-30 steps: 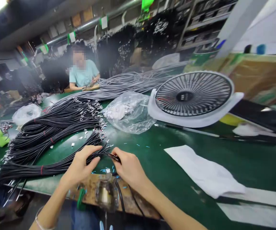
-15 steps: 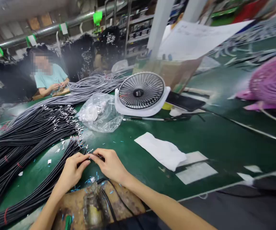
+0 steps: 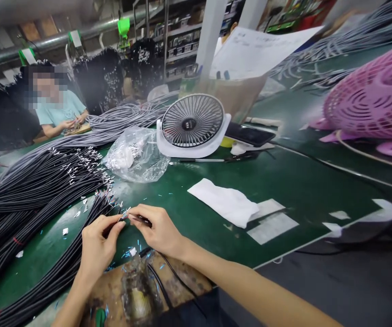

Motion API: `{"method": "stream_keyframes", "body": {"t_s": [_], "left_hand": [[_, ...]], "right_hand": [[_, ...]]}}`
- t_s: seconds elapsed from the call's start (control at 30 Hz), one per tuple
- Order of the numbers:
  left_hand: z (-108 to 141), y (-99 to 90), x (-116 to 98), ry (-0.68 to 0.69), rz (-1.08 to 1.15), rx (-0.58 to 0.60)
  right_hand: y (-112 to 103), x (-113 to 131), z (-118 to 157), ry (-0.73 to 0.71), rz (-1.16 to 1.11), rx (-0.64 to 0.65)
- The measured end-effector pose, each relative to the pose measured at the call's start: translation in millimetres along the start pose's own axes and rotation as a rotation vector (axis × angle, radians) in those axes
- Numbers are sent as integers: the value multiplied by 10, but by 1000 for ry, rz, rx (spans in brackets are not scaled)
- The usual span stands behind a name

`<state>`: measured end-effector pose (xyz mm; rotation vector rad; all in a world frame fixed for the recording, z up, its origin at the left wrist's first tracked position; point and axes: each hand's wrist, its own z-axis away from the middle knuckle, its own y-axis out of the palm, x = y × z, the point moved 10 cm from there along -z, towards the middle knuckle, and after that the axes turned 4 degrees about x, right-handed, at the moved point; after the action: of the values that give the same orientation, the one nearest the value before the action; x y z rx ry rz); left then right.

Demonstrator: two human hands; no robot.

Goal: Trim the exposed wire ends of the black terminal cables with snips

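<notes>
My left hand [image 3: 99, 243] pinches the end of a black cable, where small coloured wires [image 3: 125, 214] show between the fingertips. Close beside it, my right hand [image 3: 158, 229] is closed around a dark, slim tool, its thumb and index finger at the same wires. Both hands are above the front edge of the green table, just over a stained wooden board [image 3: 182, 272]. Bundles of black cables [image 3: 29, 200] with stripped ends lie to the left. Blue wire scraps [image 3: 128, 253] are scattered below the hands.
A white fan [image 3: 192, 125] and a clear plastic bag [image 3: 136, 154] stand beyond the hands. White cloth [image 3: 223, 202], a phone [image 3: 248, 135] and a pink fan [image 3: 373, 100] are to the right. A person in a light blue shirt [image 3: 60, 109] sits at the far left.
The view has shifted to the right. My hands remain together, with the fingertips slightly more apart and the coloured wires between them showing more clearly.
</notes>
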<state>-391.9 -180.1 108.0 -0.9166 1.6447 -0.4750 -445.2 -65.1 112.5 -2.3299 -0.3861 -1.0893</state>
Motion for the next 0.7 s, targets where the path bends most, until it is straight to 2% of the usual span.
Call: {"method": "stream_keyframes", "body": {"t_s": [0.1,0.3,0.5,0.63,0.7], "left_hand": [[-2,-14,-30,-26,4,25],[-6,-35,-200,125,-74,14],[14,-2,-233,177,-73,0],[37,13,-161,104,-15,-12],[53,-28,-94,31,78,-71]], "right_hand": [[-14,41,1,-35,-20,5],[-39,66,14,-79,8,-20],[-42,117,47,-169,94,-34],[-55,132,30,-140,49,-43],[-67,87,3,-47,-34,-54]]}}
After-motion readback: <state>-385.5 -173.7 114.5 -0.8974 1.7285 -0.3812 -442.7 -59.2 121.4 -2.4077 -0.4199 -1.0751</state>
